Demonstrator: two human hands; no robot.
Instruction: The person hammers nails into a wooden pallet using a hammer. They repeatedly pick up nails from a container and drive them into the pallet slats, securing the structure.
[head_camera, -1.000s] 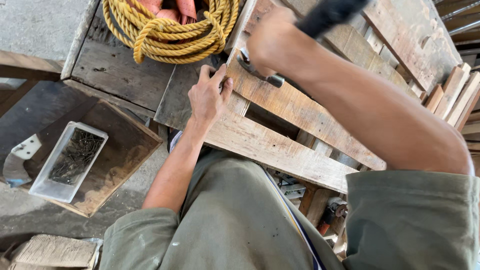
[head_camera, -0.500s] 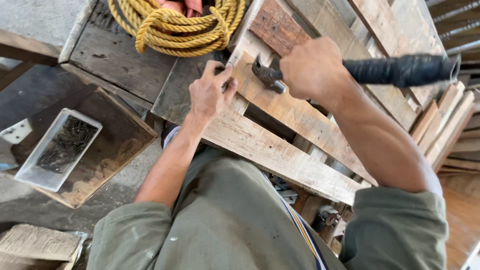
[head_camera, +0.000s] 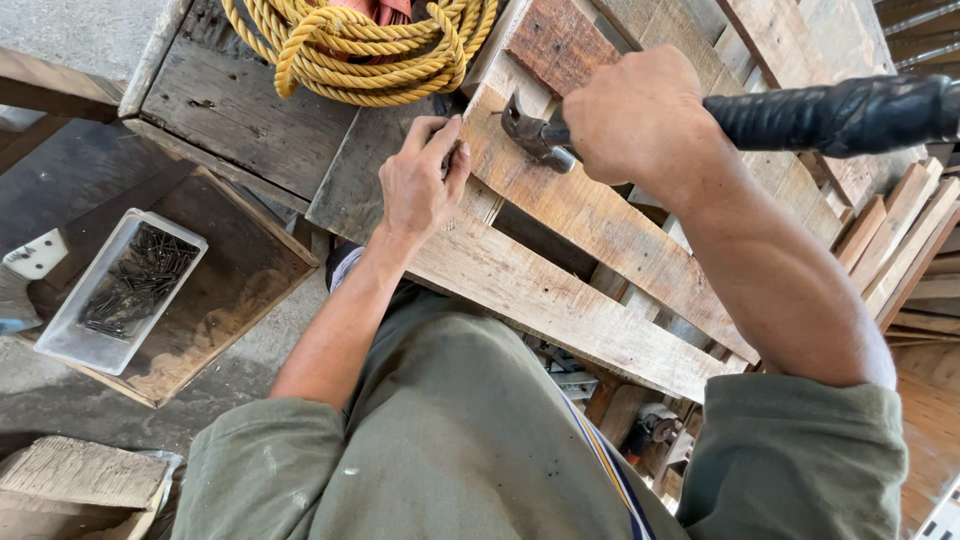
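Right hand (head_camera: 640, 120) grips a black-handled hammer (head_camera: 800, 115) (steel head worn) over weathered pallet slats (head_camera: 560, 205); left hand (head_camera: 420, 185) fingers pinch closed, nail too small to tell

A coil of thick yellow rope (head_camera: 360, 50) lies at 12 o'clock on a weathered grey wooden board (head_camera: 235, 115). At 9 o'clock, a clear rectangular plastic tray of dark nails (head_camera: 125, 290) sits on a brown plywood square (head_camera: 225, 285). Loose timber slats (head_camera: 900, 250) stack at 3 o'clock.

Right hand (head_camera: 640, 120) grips hammer (head_camera: 535, 130) over pallet (head_camera: 560, 290).
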